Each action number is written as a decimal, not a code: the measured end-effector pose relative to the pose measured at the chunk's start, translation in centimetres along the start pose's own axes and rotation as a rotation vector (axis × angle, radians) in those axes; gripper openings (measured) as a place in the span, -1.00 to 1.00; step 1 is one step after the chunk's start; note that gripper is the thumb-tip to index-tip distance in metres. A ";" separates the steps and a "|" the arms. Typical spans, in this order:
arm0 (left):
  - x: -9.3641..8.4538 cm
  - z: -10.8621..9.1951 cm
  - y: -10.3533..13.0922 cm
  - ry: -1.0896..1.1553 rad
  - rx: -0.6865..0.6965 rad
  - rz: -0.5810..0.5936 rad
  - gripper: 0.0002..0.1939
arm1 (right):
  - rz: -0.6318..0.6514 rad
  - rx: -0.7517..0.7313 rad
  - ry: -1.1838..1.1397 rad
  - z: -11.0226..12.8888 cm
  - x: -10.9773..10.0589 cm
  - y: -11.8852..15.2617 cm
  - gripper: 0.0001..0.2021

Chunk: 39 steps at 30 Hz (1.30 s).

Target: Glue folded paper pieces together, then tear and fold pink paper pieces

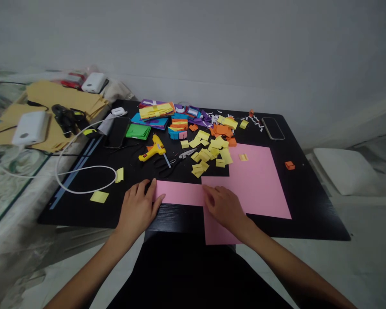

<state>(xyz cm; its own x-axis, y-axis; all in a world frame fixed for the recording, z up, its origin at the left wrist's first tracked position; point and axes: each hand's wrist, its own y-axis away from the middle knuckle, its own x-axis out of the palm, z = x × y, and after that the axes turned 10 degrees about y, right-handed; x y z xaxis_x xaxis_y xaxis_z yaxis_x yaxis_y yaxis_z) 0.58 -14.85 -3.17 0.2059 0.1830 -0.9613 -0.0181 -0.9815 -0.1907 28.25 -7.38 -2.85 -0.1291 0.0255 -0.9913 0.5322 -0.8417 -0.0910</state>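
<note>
A pink paper strip [180, 193] lies flat near the front edge of the black table. My left hand [139, 206] rests at the strip's left end, thumb and fingers apart. At the strip's right end is my right hand [224, 207], its index finger touching where the strip meets a larger pink sheet [260, 184]; its other fingers look curled, and whether they pinch anything is hidden. Part of the pink paper extends under the right hand and over the table's front edge. Several small yellow paper pieces [207, 155] are piled behind the strip.
Behind the strip are a yellow glue gun [153, 148], scissors [187, 153], green paper [138, 131] and orange pieces [221, 130]. Phones lie at left [117, 132] and right [273, 128]. A white cable [83, 168] loops over the table's left side [83, 210].
</note>
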 end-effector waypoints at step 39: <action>0.9 1.0 0.3 0.197 0.055 -0.057 -0.62 | 0.197 0.166 -0.291 -1.5 -0.8 -0.2 -0.69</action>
<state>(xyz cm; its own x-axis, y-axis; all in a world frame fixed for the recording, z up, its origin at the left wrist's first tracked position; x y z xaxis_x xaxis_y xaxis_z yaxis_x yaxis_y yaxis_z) -0.22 -14.90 -4.25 0.3957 0.2184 -0.8920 -0.0531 -0.9642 -0.2597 29.52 -6.36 -2.16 -0.2824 -0.2794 -0.9177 0.4308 -0.8917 0.1390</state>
